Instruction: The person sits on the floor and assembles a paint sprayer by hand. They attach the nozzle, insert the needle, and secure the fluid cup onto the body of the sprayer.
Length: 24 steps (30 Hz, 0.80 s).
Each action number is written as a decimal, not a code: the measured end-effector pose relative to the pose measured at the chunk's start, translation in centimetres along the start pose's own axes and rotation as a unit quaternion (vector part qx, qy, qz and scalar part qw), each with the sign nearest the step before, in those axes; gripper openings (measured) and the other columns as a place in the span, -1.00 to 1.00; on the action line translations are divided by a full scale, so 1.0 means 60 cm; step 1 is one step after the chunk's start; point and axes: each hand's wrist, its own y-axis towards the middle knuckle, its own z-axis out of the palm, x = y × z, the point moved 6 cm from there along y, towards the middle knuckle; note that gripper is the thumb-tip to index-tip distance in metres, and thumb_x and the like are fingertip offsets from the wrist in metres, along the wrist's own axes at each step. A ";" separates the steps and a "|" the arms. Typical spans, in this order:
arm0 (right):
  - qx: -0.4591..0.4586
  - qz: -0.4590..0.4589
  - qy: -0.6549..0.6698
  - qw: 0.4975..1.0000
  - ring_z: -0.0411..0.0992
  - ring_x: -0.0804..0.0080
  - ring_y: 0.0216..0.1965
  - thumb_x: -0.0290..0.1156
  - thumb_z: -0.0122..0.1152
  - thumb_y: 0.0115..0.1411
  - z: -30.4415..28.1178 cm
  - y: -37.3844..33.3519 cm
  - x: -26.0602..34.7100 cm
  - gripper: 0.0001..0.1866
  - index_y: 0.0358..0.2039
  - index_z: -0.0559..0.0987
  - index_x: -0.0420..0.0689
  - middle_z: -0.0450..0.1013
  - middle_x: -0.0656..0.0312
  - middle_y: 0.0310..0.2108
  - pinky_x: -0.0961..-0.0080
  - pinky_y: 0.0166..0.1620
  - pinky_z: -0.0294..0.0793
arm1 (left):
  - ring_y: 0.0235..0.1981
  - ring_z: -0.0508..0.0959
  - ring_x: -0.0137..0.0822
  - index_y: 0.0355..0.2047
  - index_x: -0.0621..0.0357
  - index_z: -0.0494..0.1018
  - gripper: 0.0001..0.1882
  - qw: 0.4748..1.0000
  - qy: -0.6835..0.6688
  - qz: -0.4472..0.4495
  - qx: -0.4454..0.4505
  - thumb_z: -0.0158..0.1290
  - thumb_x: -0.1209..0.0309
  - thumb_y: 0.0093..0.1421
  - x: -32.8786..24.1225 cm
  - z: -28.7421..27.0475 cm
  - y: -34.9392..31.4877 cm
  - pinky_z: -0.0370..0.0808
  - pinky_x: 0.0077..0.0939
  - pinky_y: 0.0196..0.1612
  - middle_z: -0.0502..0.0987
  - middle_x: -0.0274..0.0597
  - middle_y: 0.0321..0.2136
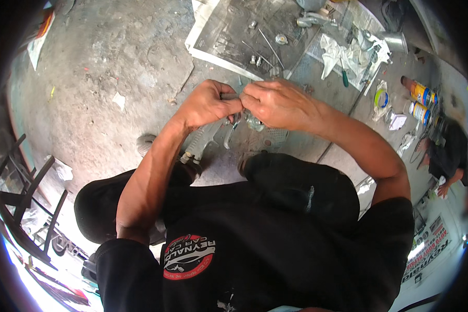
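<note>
My left hand (211, 105) is closed round the upper part of a pale metal spray gun (199, 141). The gun's handle slants down to the lower left with fittings at its end, and its curved trigger (230, 136) hangs beside it. My right hand (274, 104) meets the left one, thumb and fingers pinched at the gun's top end. The small thing in that pinch is hidden by the fingers. Just under the right hand, a clear shiny piece (255, 124) shows in part.
Ahead lies a dirty board (229, 39) on newspaper with thin rods and small metal parts. A crumpled rag (343, 57), a green-handled tool (345, 78), a metal cup (395, 41) and yellow-blue cans (420, 112) are to the right. A black metal frame (23, 197) stands left; another person (447, 156) is far right.
</note>
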 end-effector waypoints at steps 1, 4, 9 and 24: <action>0.000 0.001 -0.006 1.000 0.57 0.19 -0.32 -0.56 0.21 0.03 0.001 -0.001 0.001 -0.93 -0.44 0.55 -0.27 0.45 0.13 -0.41 0.30 -0.29 0.64 | -0.54 0.56 -0.47 -0.48 0.43 0.59 -0.79 1.000 0.001 -0.001 -0.003 0.20 0.44 0.11 0.000 0.001 0.000 0.52 -0.53 -0.40 0.57 -0.21 -0.59; -0.017 -0.022 -0.021 0.999 0.57 0.23 -0.34 -0.56 0.21 0.01 -0.001 0.004 -0.001 -0.92 -0.44 0.55 -0.29 0.44 0.14 -0.42 0.32 -0.29 0.64 | -0.53 0.57 -0.46 -0.47 0.43 0.59 -0.79 1.000 0.007 0.004 -0.002 0.22 0.43 0.10 0.004 -0.003 0.007 0.52 -0.53 -0.40 0.58 -0.20 -0.58; -0.008 0.071 0.027 0.997 0.60 0.23 -0.32 -0.51 0.25 0.11 -0.008 0.011 -0.038 -0.91 -0.37 0.60 -0.24 0.54 0.14 -0.34 0.33 -0.26 0.64 | -0.49 0.59 -0.46 -0.32 0.40 0.60 -0.76 1.000 0.010 0.008 -0.022 0.25 0.41 0.11 -0.009 -0.012 0.009 0.53 -0.57 -0.37 0.62 -0.20 -0.51; -0.301 0.586 -0.216 0.720 0.41 -0.07 0.08 -0.03 0.26 0.25 0.068 -0.383 -0.392 -0.55 0.03 0.63 -0.03 0.43 -0.04 0.04 0.09 0.11 0.40 | -0.30 0.58 -0.39 0.01 0.38 0.38 -0.54 0.976 -0.186 0.022 -0.114 0.29 0.38 0.23 0.131 -0.089 0.090 0.56 -0.48 -0.17 0.59 -0.16 -0.26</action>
